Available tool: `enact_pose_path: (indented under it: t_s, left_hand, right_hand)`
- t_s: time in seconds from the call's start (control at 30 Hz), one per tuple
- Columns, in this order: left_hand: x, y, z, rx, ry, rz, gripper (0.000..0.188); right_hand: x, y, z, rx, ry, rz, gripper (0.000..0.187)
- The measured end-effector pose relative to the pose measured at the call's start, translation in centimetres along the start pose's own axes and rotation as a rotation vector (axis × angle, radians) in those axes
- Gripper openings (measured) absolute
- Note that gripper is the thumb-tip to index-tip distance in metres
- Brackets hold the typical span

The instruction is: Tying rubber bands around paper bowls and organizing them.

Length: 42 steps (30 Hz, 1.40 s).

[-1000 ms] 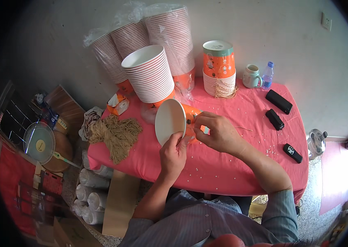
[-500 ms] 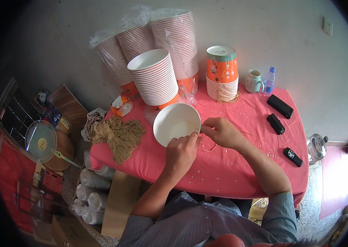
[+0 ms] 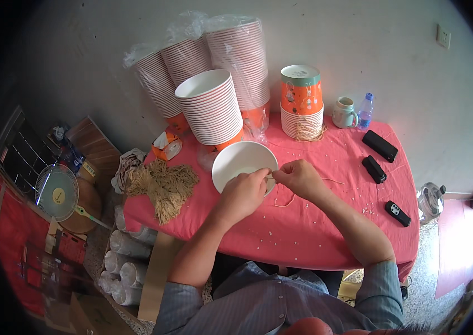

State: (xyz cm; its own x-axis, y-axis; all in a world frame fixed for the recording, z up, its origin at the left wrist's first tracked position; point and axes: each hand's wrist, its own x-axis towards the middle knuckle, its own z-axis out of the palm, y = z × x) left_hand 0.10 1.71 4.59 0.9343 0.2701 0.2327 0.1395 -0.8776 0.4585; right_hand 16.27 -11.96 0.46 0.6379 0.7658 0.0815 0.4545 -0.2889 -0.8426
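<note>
A white paper bucket (image 3: 231, 163) lies tipped on the pink-covered table, its open mouth facing me. At the right side of its rim, my left hand (image 3: 243, 192) and my right hand (image 3: 302, 180) meet with their fingertips almost touching. Both are closed in a pinch on a thin tan cord (image 3: 285, 202), which hangs below my right fingers onto the cloth. Where the cord meets the bucket is hidden by my fingers. A loose bundle of tan cords (image 3: 165, 187) lies to the left.
Behind the bucket stands a stack of nested buckets (image 3: 209, 109), with plastic-wrapped stacks (image 3: 236, 56) beyond. An upturned orange bucket (image 3: 302, 97) tops another stack, cords at its side. A mug (image 3: 345, 114), bottle (image 3: 365, 111), black cases (image 3: 380, 146) and remote (image 3: 398, 213) sit right.
My left hand has moved up from the bucket's near rim to meet the right fingertips. The right hand has shifted slightly, and the bucket sits a little farther right in view.
</note>
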Motion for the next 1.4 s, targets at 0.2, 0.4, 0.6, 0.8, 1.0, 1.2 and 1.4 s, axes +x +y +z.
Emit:
enact_pose_path:
  t_s: [0.2, 0.4, 0.6, 0.8, 1.0, 1.2, 1.4]
  left_hand:
    - [1.7, -0.3, -0.1, 0.105, -0.127, 0.029, 0.024]
    - [2.2, -0.7, 0.3, 0.019, 0.028, -0.016, 0.019]
    - [1.8, -1.0, 0.5, -0.207, 0.408, 0.01, 0.013]
    - [-3.1, 0.6, 4.6, 0.143, 0.66, 0.529, 0.014]
    - [-5.4, -2.0, 7.3, -0.126, 0.626, 0.314, 0.015]
    - [-6.0, -3.9, 7.9, -0.352, 0.585, -0.018, 0.013]
    - [-7.5, -5.2, 9.9, -0.548, 0.541, -0.153, 0.015]
  right_hand:
    - [0.1, 0.0, 0.3, 0.004, 0.021, -0.032, 0.036]
    - [1.1, 1.7, 0.9, 0.158, 0.002, -0.071, 0.04]
    - [0.3, 0.4, -0.1, 0.666, -0.312, 0.061, 0.033]
    - [1.0, 1.2, 0.3, 0.539, -0.48, -0.004, 0.022]
    - [1.2, 2.4, 0.7, 0.365, -0.525, -0.093, 0.017]
    - [-0.1, -0.9, -1.4, 0.28, -0.526, 0.071, 0.023]
    - [-0.3, 1.7, 1.4, -0.117, -0.207, -0.211, 0.036]
